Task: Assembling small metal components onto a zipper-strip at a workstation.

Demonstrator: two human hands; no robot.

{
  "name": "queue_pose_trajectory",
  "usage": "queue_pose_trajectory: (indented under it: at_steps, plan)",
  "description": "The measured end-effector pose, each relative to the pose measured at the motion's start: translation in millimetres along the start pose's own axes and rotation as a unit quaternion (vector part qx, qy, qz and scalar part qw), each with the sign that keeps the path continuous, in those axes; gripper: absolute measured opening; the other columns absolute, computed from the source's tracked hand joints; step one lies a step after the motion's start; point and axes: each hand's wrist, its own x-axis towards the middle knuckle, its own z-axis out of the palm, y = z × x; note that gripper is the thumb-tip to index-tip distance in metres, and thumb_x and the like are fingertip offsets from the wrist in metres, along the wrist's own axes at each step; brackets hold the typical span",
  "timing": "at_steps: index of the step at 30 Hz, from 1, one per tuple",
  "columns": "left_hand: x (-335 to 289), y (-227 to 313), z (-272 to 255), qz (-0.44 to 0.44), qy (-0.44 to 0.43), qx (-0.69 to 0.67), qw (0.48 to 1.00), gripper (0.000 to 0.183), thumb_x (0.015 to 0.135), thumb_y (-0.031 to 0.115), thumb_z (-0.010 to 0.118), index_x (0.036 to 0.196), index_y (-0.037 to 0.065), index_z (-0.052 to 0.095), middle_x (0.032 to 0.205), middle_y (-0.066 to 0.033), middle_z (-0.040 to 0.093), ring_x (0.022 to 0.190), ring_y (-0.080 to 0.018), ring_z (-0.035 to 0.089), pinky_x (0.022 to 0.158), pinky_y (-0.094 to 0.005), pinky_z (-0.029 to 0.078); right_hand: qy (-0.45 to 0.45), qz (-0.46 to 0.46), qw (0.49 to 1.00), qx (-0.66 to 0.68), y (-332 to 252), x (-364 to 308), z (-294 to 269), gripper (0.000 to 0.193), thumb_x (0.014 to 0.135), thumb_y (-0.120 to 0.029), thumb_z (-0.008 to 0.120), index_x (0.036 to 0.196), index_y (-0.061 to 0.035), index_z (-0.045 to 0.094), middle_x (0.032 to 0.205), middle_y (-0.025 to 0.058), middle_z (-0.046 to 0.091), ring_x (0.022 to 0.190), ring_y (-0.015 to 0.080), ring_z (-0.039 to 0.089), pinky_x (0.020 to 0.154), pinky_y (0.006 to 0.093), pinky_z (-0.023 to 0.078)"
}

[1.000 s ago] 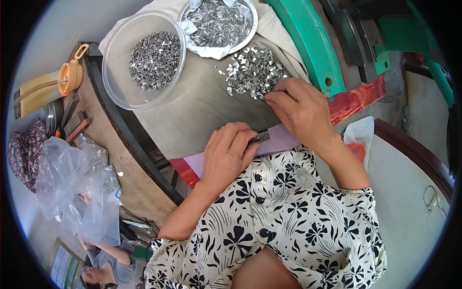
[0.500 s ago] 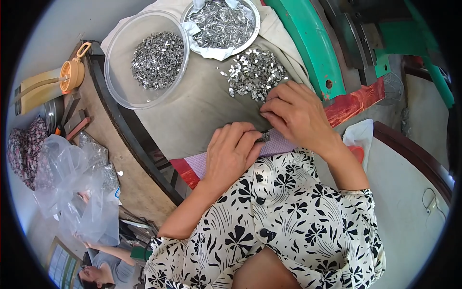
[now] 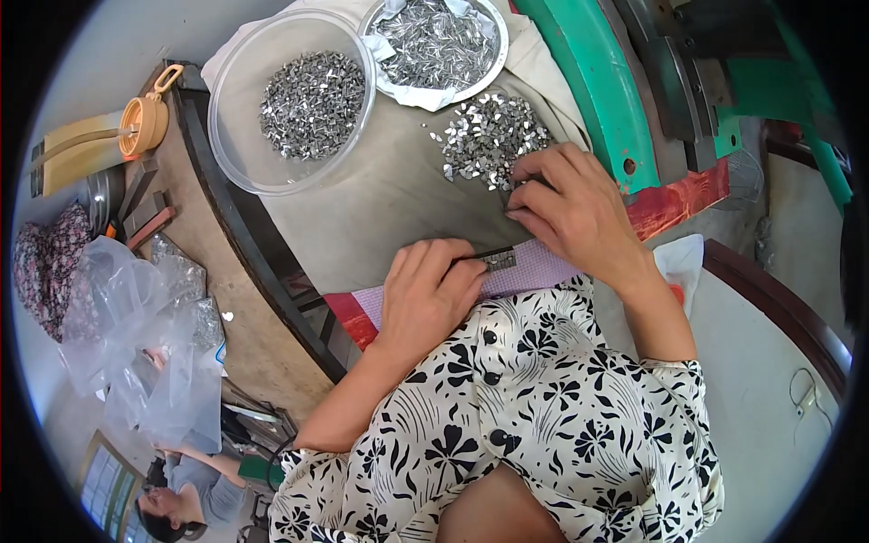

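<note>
My left hand (image 3: pixel 427 294) is closed on one end of a short, dark metal strip with a gridded face (image 3: pixel 500 261), low over the purple cloth (image 3: pixel 543 262). The rest of the strip sticks out to the right of my fingertips. My right hand (image 3: pixel 575 213) hovers at the near edge of a heap of small silvery metal pieces (image 3: pixel 489 136). Its thumb and fingers are pinched together, and whatever lies between them is too small to name. The heap rests on a grey-green cloth (image 3: pixel 380 213).
A clear plastic tub (image 3: pixel 222 136) of small metal pieces stands at the far left of the cloth. Beside it is a round metal bowl (image 3: pixel 501 54) of thin pins. A green machine (image 3: pixel 588 100) borders the right side. Plastic bags (image 3: pixel 158 362) hang left; another person (image 3: pixel 195 489) is lower left.
More of the gridded strip shows beyond my left fingers. My right hand stays pinched beside the heap. The whole view has shifted slightly.
</note>
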Motion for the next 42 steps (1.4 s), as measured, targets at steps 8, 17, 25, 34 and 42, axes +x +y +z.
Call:
queue_pose_trajectory:
  at_steps: [8,17,25,34,42]
  plan:
    - [-4.6,-3.1,-2.1,-0.010,0.011,-0.018,1.000,0.026,0.072,0.006,0.081,0.093,0.006,0.066,0.098,-0.0070,0.063,0.085,-0.0274,0.060,0.072,-0.0376,0.046,0.026,0.013,0.999,-0.020,-4.5,-7.4,4.8,0.019,0.071,-0.008,0.078,0.085,-0.0084,0.067,0.096,0.0039,0.062,0.091,0.0249,0.059,0.076,0.0367,0.046]
    - [-4.8,-3.8,0.2,-0.012,0.021,-0.017,1.000,0.025,0.072,0.005,0.080,0.092,0.007,0.066,0.098,-0.0058,0.063,0.084,-0.0267,0.060,0.071,-0.0369,0.046,0.040,0.026,0.999,-0.019,-8.2,-22.0,0.1,0.016,0.072,-0.006,0.077,0.086,-0.0073,0.068,0.094,0.0039,0.061,0.090,0.0245,0.060,0.075,0.0367,0.048]
    - [-1.6,0.8,5.1,-0.016,0.021,0.023,0.999,0.022,0.073,0.008,0.079,0.090,0.009,0.065,0.097,-0.0029,0.063,0.086,-0.0244,0.059,0.072,-0.0362,0.044,0.044,0.071,0.996,0.025,-9.5,-25.3,-6.8,0.019,0.073,-0.001,0.073,0.091,-0.0065,0.071,0.094,0.0067,0.062,0.082,0.0249,0.065,0.069,0.0367,0.052]
    - [-6.9,-0.9,1.5,-0.020,0.006,-0.002,1.000,0.031,0.072,0.008,0.081,0.097,0.006,0.063,0.102,-0.0068,0.062,0.088,-0.0275,0.059,0.074,-0.0377,0.045,-0.002,0.014,1.000,0.003,-2.5,-14.4,-4.1,0.014,0.073,-0.003,0.071,0.086,-0.0052,0.067,0.093,0.0065,0.060,0.083,0.0253,0.064,0.071,0.0374,0.051]
    - [-10.2,-5.5,-3.3,-0.026,-0.001,-0.033,0.999,0.026,0.075,0.007,0.079,0.096,0.004,0.064,0.105,-0.0093,0.061,0.092,-0.0293,0.060,0.079,-0.0392,0.048,0.047,0.027,0.994,0.096,-18.2,-31.0,3.3,0.020,0.071,-0.007,0.080,0.088,-0.0055,0.068,0.103,0.0077,0.063,0.091,0.0266,0.063,0.076,0.0362,0.051]
